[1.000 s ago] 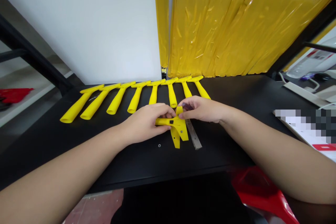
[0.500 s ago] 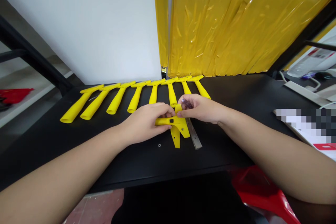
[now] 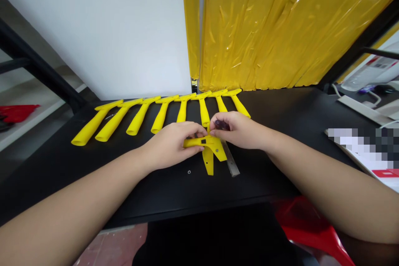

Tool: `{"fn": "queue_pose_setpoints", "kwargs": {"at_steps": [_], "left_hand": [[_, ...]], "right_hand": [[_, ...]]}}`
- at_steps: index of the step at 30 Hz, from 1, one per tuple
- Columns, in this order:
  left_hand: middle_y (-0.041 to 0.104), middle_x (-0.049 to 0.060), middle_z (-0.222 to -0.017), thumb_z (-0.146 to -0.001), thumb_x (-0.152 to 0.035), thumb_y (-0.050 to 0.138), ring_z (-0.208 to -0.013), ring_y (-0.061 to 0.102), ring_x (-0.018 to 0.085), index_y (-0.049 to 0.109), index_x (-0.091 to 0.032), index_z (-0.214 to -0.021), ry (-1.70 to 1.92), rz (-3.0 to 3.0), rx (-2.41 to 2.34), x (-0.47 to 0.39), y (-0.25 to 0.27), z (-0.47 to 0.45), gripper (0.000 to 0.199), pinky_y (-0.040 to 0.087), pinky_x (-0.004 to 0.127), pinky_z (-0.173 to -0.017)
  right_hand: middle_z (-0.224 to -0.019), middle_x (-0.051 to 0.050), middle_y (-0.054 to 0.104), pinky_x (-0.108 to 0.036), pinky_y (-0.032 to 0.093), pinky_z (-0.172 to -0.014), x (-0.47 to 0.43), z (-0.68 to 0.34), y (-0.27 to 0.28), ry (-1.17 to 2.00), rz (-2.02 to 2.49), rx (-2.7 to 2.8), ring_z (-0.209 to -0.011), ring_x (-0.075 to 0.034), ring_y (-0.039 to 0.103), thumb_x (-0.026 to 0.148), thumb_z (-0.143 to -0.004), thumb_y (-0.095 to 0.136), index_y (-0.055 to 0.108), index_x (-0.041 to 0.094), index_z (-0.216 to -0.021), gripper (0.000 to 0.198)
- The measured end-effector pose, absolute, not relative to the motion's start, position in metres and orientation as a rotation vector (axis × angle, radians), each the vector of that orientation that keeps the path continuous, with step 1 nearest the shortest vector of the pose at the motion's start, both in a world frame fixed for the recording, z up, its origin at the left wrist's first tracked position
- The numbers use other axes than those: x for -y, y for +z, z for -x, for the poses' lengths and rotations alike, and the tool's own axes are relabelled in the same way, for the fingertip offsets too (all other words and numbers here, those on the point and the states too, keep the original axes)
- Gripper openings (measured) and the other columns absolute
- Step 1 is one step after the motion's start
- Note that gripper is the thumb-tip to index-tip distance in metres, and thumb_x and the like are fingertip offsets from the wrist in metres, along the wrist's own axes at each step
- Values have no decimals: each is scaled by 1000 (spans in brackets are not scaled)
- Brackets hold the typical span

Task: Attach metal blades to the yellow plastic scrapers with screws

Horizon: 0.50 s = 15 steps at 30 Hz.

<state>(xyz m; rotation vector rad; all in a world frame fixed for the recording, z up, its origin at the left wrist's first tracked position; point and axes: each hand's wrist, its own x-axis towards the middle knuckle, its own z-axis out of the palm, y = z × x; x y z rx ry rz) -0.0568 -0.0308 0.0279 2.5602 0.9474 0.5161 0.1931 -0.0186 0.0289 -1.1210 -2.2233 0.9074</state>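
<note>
My left hand (image 3: pixel 173 145) is closed round the grip of a yellow T-shaped plastic handle (image 3: pixel 215 147), with a small screw in its head. In my right hand (image 3: pixel 237 129) is a screwdriver (image 3: pixel 222 124), of which only the dark purple handle shows; its tip is hidden. The fingers of that hand also touch the far end of the yellow head. Beneath lie a flat yellow piece (image 3: pixel 208 164) with a hole and a grey metal strip (image 3: pixel 231 162). A small metal nut (image 3: pixel 188 172) rests on the black table nearer to me.
Several more yellow handles (image 3: pixel 161 116) stand in a row along the back of the black table (image 3: pixel 174 195). Behind them are a white panel (image 3: pixel 124 29) and yellow plastic sheeting (image 3: pixel 264 29). A printed sheet (image 3: pixel 358 149) lies at the right, a red container (image 3: pixel 311 228) below.
My right fingers have tilted and closed in on the head of the yellow handle, showing more of the purple screwdriver handle. The yellow handle has turned slightly; my left hand keeps its grip.
</note>
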Motion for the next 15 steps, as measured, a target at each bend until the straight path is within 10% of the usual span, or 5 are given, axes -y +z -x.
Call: {"fn": "queue_pose_setpoints", "kwargs": {"at_steps": [15], "left_hand": [[79,6,-117,-99,-36,69,-104,75,24,74,-23,-119,484,-2610,-879,31,28,56,24,58,35,-88]], "right_hand": [[-110,-10,62,-39,50,-89,19,-195,26,563,1092,2472,-95,-22,62,26,-104,53,58,21,-98,10]]}}
